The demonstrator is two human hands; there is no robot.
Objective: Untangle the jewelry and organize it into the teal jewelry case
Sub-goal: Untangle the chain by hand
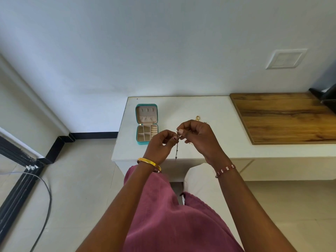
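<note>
Directly ahead, we are facing a low white table with a brown wooden board lying on its right part. Toward its left, a small square teal jewelry case is lying open, beige compartments showing. Above the table's near edge, we are pinching a thin dark beaded chain between our left hand and right hand, fingers curled, its tail dangling. Behind the right hand, small gold jewelry is resting on the table.
</note>
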